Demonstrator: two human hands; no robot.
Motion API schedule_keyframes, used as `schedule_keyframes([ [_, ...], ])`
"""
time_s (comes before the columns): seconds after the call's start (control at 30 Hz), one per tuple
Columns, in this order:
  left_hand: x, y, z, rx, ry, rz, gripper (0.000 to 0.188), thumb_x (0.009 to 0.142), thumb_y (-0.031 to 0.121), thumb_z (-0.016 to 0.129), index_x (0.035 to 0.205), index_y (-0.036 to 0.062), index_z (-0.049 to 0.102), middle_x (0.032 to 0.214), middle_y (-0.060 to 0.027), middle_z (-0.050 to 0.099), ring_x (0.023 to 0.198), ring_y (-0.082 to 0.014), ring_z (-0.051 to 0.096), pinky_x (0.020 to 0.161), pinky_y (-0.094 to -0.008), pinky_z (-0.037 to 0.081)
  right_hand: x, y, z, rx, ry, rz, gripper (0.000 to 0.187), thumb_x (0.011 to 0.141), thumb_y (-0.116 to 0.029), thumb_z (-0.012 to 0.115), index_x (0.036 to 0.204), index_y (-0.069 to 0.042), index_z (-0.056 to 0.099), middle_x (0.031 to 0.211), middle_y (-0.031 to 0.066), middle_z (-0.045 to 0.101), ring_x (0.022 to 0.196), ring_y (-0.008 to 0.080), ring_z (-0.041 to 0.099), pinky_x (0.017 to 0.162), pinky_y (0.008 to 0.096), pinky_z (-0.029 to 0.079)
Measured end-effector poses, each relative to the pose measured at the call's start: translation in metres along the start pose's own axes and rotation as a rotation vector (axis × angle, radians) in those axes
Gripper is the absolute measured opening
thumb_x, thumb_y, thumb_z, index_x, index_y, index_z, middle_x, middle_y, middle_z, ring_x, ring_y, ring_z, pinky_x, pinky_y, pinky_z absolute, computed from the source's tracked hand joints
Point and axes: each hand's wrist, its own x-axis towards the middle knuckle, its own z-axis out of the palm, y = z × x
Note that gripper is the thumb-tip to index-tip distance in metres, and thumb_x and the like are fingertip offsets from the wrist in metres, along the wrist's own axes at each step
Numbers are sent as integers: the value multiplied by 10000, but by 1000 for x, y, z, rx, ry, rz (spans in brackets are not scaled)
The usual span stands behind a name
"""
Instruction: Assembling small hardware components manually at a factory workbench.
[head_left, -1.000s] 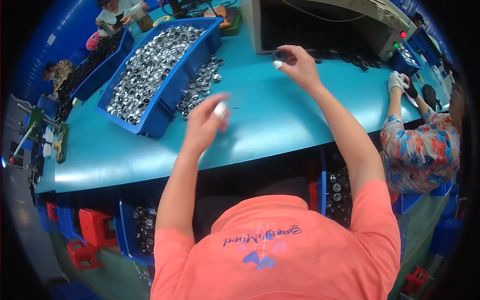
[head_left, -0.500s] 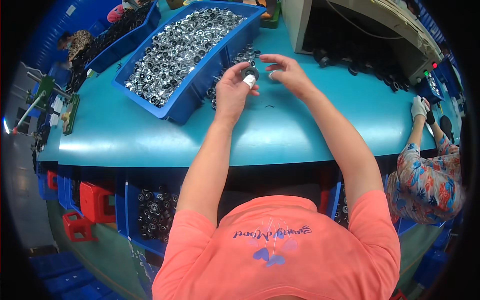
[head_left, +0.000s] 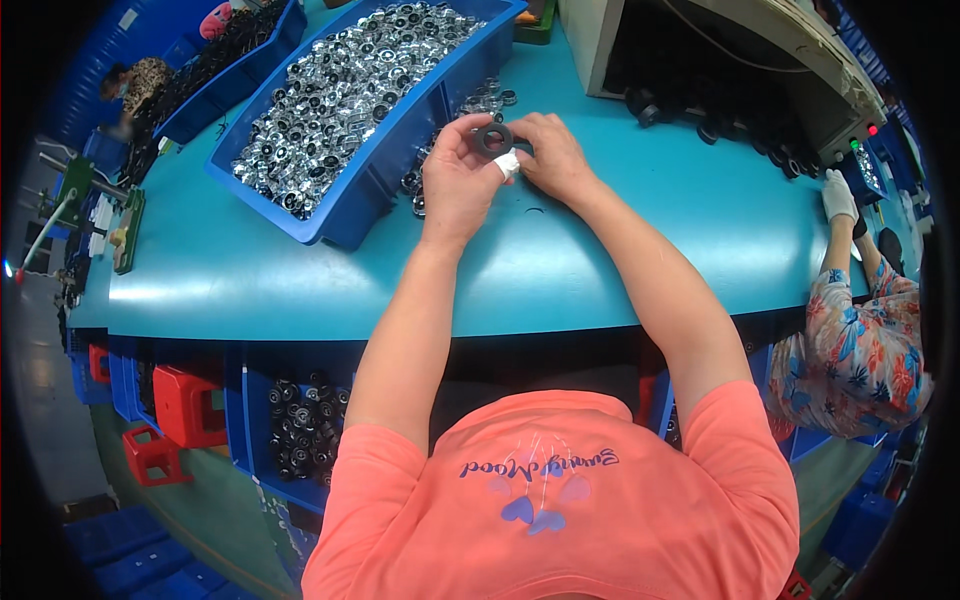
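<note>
Above the blue-green tabletop, my left hand (head_left: 458,185) pinches a round black ring-shaped part (head_left: 492,140), its hole facing up. White tape wraps the left thumb. Close against it, my right hand (head_left: 553,158) has its fingers bent together, with a small dark piece (head_left: 523,147) showing at the fingertips; its kind is unclear. Just left of my hands, a large blue bin (head_left: 335,225) holds many small shiny silver and black round parts (head_left: 345,110). Loose parts of the same sort (head_left: 487,97) lie on the table along the bin's right side.
A beige cabinet-like housing (head_left: 590,50) stands at the back right, with black round parts (head_left: 715,130) at its opening. At far right a person's gloved hand (head_left: 838,195) works. A green hand press (head_left: 75,185) is at left; under the table sits a crate of black parts (head_left: 305,425).
My right hand has moved left and closed in beside my left hand. The black part now faces up with its hole visible. The person's gloved hand at right has shifted slightly.
</note>
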Motion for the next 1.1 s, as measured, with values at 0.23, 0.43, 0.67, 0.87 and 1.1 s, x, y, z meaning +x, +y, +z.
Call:
schedule_keyframes([
  [0.23,1,-1,-7,-168,12,-117,320,984,170,590,1236,-7,504,989,-158,647,795,-198,657,636,-311,555,1,-6,-13,393,24,171,288,805,-186,751,1082,-109,725,968,89,646,860,219,639,794,343,526],
  [0.43,2,-3,-14,-528,-92,-322,515,1074,456,318,1207,9,536,898,-194,642,693,-222,615,567,-309,488,3,-9,-26,855,44,283,275,903,-244,706,1083,-37,713,935,24,695,785,103,610,710,270,521],
  [0.67,2,-7,-18,-612,-127,-377,558,1081,443,299,1325,-7,523,895,-126,617,676,-171,525,561,-274,434,0,-17,-28,863,-33,301,268,910,-250,688,1071,-38,719,898,23,695,741,90,597,665,256,518],
  [0.87,0,-7,-16,-638,-100,-410,515,1081,424,312,1248,2,556,869,-81,552,686,-167,472,548,-261,391,0,-14,-27,869,-49,306,272,909,-262,689,1068,-43,722,878,17,687,720,81,586,659,249,516],
  [1.1,-2,-4,-19,-771,-174,-390,469,1080,389,308,1215,19,562,819,-68,487,643,-165,417,518,-258,350,-1,-14,-26,858,-54,307,287,909,-293,699,1059,-49,725,868,14,681,706,87,582,656,248,514],
])
